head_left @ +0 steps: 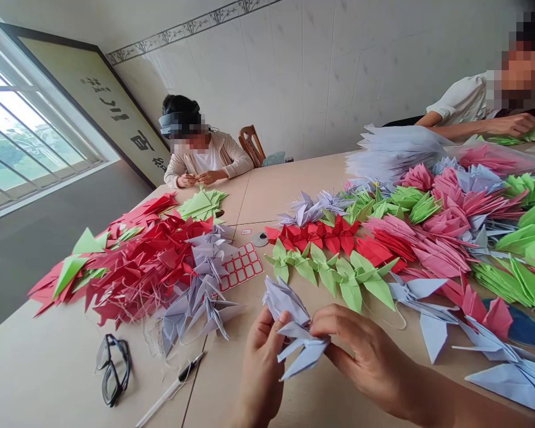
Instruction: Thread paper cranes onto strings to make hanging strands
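Observation:
My left hand (264,351) is closed, its thumb and fingers pinching a pale lavender origami paper crane (288,302) from the left. From the other side, my right hand (368,351) grips the lighter blue wings at its lower end. Folded pieces overlap between my hands, and I cannot tell whether they are one crane or two joined ones. Just beyond lies a row of green paper cranes (327,267), with a row of red cranes (314,236) behind it. Light blue cranes (432,312) rest to the right of my right hand.
Red folded paper (147,267) and lavender cranes (207,285) with loose threads are heaped left. Glasses (113,368) and a dark-tipped, pen-like tool (172,389) lie near me. Pink bundles (443,252) cover the right side. Two people, one wearing a headset (181,123), sit across the table.

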Demonstrator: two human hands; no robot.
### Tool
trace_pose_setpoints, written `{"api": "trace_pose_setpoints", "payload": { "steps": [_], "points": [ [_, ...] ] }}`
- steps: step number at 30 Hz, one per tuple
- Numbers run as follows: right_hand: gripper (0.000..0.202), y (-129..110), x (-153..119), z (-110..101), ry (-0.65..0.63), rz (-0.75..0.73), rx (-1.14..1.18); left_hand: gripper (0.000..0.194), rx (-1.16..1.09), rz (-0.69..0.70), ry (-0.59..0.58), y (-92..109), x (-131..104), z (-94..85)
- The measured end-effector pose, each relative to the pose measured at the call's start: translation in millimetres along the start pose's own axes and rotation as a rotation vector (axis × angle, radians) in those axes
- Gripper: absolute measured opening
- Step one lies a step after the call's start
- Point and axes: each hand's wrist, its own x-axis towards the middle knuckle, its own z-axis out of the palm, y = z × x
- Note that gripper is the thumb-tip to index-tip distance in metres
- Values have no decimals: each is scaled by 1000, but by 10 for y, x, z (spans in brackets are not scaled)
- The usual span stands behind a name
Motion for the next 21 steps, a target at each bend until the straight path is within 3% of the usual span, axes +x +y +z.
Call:
{"api": "trace_pose_setpoints", "payload": {
  "steps": [4, 8, 16, 21],
  "points": [
    [30, -48, 5, -26, -49, -48, -84, 23, 32, 59, -76, -34, 0, -43],
    [27, -73, 9, -54, -33, -58, -98, 19, 51, 79, -62, -43, -1, -49],
    [17, -106, 25, -70, -33, 130, 148, 24, 96, 149, -9, -82, 3, -94],
    [19, -145, 40, -61, -61, 131, 239, 20, 121, 134, -120, -88, 7, -104]
  ]
}}
